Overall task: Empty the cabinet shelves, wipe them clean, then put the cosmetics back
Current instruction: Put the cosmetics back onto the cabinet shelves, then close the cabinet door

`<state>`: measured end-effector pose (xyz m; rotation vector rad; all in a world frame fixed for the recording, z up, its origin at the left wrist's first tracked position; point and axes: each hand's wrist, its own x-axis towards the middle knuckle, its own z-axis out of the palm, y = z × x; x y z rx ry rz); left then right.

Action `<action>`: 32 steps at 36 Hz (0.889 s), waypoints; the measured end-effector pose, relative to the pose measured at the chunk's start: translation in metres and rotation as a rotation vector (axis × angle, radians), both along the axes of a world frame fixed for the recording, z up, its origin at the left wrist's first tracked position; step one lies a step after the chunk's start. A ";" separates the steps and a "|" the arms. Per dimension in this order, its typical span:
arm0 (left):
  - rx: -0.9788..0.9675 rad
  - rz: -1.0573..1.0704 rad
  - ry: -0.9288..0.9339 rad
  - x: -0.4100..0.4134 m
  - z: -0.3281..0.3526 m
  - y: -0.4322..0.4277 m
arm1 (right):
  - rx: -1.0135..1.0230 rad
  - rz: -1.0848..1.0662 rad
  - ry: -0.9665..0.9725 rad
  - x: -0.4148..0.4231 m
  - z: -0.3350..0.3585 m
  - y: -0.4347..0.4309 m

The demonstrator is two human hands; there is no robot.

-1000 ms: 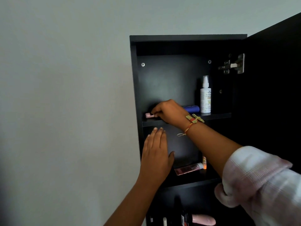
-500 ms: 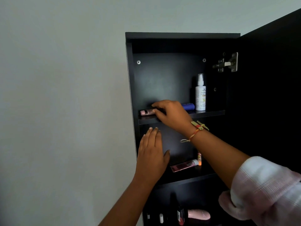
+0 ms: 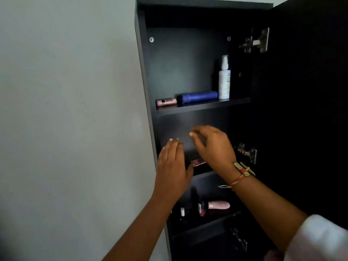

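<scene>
Cosmetics lay on three shelves of the cabinet (image 3: 143, 72), so either emptying had hardly begun or restocking was nearly done; I could not tell which. Both hands hung empty before the middle compartment, the left hand (image 3: 172, 170) flat and straight-fingered, the right hand (image 3: 214, 147) loosely curled. A reddish tube (image 3: 198, 162) lay just beneath the right hand; the blue tube (image 3: 197, 97) and spray bottle (image 3: 224, 81) sat well above.

Honestly, nothing legible here. The white spray bottle (image 3: 224, 81), upper right of centre in the frame, has a printed label with a dark mark near the top and greenish lines under it, but it's way too small and blurry to make out. The little pink tube (image 3: 166, 101) left of it only shows a dark band.
</scene>
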<state>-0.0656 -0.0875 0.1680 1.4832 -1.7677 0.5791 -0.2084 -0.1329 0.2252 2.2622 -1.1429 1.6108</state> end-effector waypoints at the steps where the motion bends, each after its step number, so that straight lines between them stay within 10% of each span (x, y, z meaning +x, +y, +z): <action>1: 0.016 -0.006 0.004 0.000 -0.007 0.003 | 0.024 -0.023 0.025 -0.002 -0.011 0.003; 21: 0.586 0.062 -0.238 -0.047 -0.202 0.114 | 0.509 -0.361 0.769 -0.088 -0.253 0.130; 32: 0.595 0.120 -0.108 -0.109 -0.210 0.179 | 0.385 -0.340 0.442 -0.158 -0.244 0.218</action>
